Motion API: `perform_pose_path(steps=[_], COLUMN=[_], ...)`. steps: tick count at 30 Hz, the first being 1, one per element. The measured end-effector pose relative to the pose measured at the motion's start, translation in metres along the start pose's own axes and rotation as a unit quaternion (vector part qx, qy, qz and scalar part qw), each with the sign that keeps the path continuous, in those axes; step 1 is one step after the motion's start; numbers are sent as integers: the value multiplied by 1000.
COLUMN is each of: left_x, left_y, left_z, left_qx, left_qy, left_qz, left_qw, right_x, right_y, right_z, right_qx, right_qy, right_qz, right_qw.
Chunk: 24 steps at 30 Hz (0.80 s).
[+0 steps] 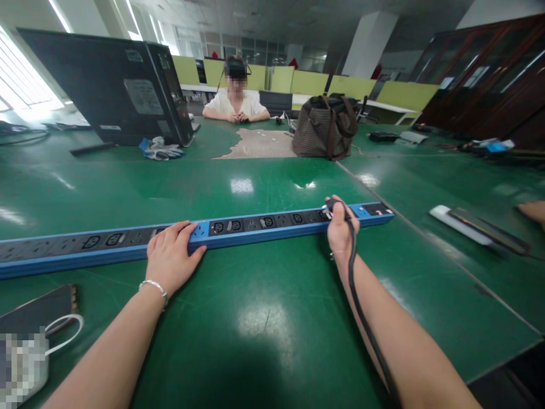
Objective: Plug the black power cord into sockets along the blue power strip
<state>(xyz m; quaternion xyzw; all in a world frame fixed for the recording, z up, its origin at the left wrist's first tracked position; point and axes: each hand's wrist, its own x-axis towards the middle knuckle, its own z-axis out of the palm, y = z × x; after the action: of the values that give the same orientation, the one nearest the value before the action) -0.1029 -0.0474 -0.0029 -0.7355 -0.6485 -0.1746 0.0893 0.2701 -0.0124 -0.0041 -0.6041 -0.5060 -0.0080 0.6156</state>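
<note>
A long blue power strip (255, 234) with a row of black sockets lies across the green table. My left hand (172, 255) is wrapped over it near a blue socket section, thumb on the front side and fingers over the top. In my right hand (342, 227) is a black power plug (334, 205), held at the strip's right part, over the sockets. Its black cord (353, 284) runs back along my right forearm. Whether the plug's pins sit in a socket is hidden by my fingers.
A black computer case (106, 88) and gloves (160, 149) stand at the back left. A brown bag (321, 128) sits farther back, near a seated person (236, 105). Phones lie at left (40, 309) and right (489, 230); another hand (532, 210) shows at the right edge.
</note>
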Motion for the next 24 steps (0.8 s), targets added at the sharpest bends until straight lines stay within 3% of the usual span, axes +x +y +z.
perform_pose_path(steps=[2, 8, 13, 24], left_x=[0, 1, 0, 1], left_y=[0, 1, 2, 0], left_z=[0, -1, -3, -1], left_qx=[2, 4, 0, -7], left_qy=[-6, -13, -15, -13], left_qz=[-2, -12, -13, -13], left_qw=[1000, 1000, 1000, 1000], right_x=[9, 33, 39, 47], right_y=[5, 50, 71, 72], right_z=[-12, -48, -54, -61], right_qx=[50, 18, -6, -102], right_qy=[67, 84, 49, -81], right_qz=[29, 33, 34, 28], right_qw=[996, 996, 998, 991])
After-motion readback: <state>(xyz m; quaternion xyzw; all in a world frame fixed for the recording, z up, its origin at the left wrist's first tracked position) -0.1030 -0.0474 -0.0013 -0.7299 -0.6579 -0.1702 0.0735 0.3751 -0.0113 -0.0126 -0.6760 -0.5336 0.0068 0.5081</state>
